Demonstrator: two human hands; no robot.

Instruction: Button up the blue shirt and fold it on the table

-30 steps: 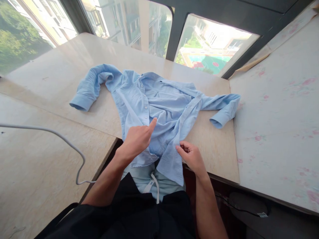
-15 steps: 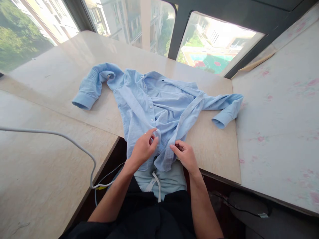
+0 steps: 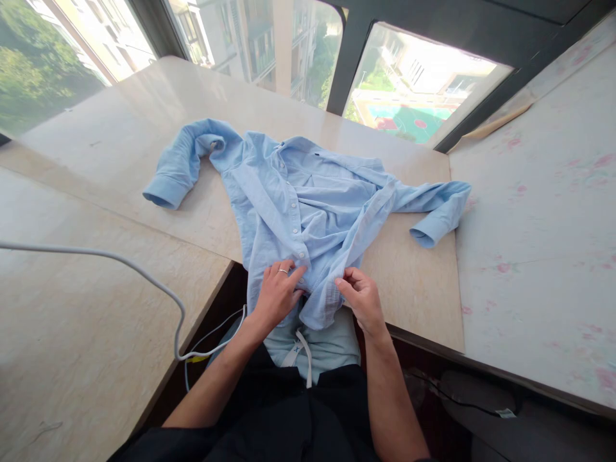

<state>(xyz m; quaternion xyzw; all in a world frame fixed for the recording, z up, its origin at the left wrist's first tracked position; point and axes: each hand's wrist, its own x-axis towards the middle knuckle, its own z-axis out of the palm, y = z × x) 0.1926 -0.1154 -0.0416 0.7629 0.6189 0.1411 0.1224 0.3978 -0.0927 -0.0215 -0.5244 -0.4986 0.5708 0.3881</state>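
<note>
A light blue button-up shirt (image 3: 269,205) lies unbuttoned with its collar toward the window and its sleeves spread to both sides. Its lower hem hangs over the table's front edge, above my lap. My left hand (image 3: 278,292) rests on the left front panel near the bottom, thumb and forefinger apart on either side of a small white button (image 3: 301,280). On the opposite front edge, my right hand (image 3: 360,296) pinches the placket (image 3: 339,282) between thumb and fingers. Several white buttons run up the left placket.
The pale stone-patterned tabletop (image 3: 414,301) meets a second surface (image 3: 96,308) at left, with a dark gap between them. A white cable (image 3: 158,285) crosses at left. Windows (image 3: 414,83) stand behind; a flower-patterned surface (image 3: 534,256) lies at right.
My left hand has moved slightly down along the left placket, its fingers now spread on the cloth, and more buttons show. The right hand keeps its pinch, shifted slightly right.
</note>
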